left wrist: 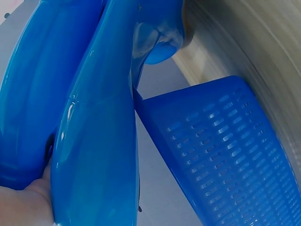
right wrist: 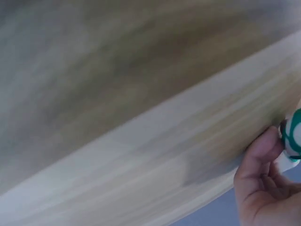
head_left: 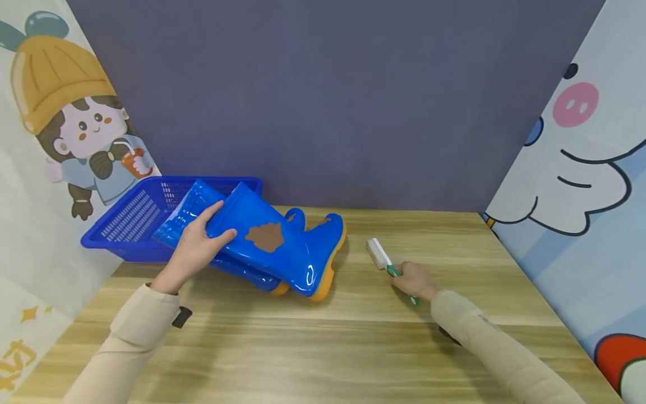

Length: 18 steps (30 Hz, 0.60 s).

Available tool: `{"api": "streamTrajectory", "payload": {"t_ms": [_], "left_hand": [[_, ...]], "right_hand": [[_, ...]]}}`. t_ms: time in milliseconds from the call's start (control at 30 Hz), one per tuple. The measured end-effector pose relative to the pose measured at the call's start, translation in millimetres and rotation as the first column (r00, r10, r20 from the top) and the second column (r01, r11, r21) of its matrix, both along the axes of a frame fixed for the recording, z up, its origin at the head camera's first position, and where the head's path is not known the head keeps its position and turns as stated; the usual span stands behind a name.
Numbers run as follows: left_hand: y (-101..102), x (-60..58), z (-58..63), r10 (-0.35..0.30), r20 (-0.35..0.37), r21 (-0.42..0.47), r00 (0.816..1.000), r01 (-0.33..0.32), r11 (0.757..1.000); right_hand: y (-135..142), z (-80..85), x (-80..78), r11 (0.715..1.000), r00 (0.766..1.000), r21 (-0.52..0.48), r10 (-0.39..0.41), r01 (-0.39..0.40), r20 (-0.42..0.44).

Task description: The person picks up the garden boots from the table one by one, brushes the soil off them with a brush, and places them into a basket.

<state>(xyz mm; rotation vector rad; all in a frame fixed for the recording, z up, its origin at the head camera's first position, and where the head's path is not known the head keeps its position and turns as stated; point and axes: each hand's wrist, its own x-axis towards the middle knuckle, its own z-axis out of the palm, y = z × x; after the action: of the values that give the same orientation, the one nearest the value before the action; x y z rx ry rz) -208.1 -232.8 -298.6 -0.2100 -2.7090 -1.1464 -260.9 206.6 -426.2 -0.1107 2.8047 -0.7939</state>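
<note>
Two glossy blue rain boots [head_left: 298, 255] with yellow soles lie slanted, one over the other, at the left of centre. The upper boot has a brown patch [head_left: 264, 237] on its shaft. My left hand [head_left: 199, 241] grips the boots at their shafts, its thumb across the upper one. In the left wrist view, part of the hand [left wrist: 28, 205] shows between the two shafts [left wrist: 96, 141]; most fingers are hidden. On the right, my right hand [head_left: 415, 280] holds a scrub brush [head_left: 376, 253] by its green handle, the white bristle head pointing away from me.
A blue perforated plastic basket [head_left: 118, 245] stands at the back left, with the boot shafts overlapping its right side. The wooden table [head_left: 303, 359] meets a grey back panel [head_left: 328, 112]. Cartoon-printed walls flank both sides.
</note>
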Motion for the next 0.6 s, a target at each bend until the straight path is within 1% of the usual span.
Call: {"api": "streamTrajectory", "payload": {"t_ms": [100, 167, 267, 333, 400, 500, 600], "left_hand": [[0, -0.5, -0.2, -0.005, -0.002, 0.002, 1.0, 0.005, 1.0], [0, -0.2, 0.1, -0.005, -0.002, 0.004, 1.0, 0.005, 1.0], [1, -0.2, 0.9, -0.002, -0.005, 0.006, 1.0, 0.002, 1.0], [1, 0.1, 1.9, 0.0, -0.002, 0.007, 1.0, 0.0, 1.0], [1, 0.3, 2.6, 0.0, 0.003, 0.006, 1.0, 0.0, 1.0], [1, 1.4, 3.3, 0.001, 0.013, 0.008, 1.0, -0.001, 1.0], [1, 1.7, 3.0, 0.001, 0.011, 0.009, 1.0, -0.001, 1.0]], "right_hand": [[1, -0.3, 1.8, 1.0, 1.0, 0.026, 0.013, -0.013, -0.007], [3, -0.2, 1.8, 1.0, 1.0, 0.003, 0.02, -0.02, 0.004], [8, 0.8, 1.8, 0.995, 0.998, -0.09, 0.044, -0.04, 0.047], [12, 1.8, 2.7, 0.984, 0.994, -0.172, 0.06, -0.044, 0.089], [16, 1.8, 3.8, 0.971, 0.989, -0.234, 0.08, -0.049, 0.124], [20, 1.4, 5.6, 0.957, 0.981, -0.283, 0.112, -0.065, 0.155], [21, -0.3, 7.2, 0.948, 0.979, -0.31, 0.123, -0.068, 0.163]]}}
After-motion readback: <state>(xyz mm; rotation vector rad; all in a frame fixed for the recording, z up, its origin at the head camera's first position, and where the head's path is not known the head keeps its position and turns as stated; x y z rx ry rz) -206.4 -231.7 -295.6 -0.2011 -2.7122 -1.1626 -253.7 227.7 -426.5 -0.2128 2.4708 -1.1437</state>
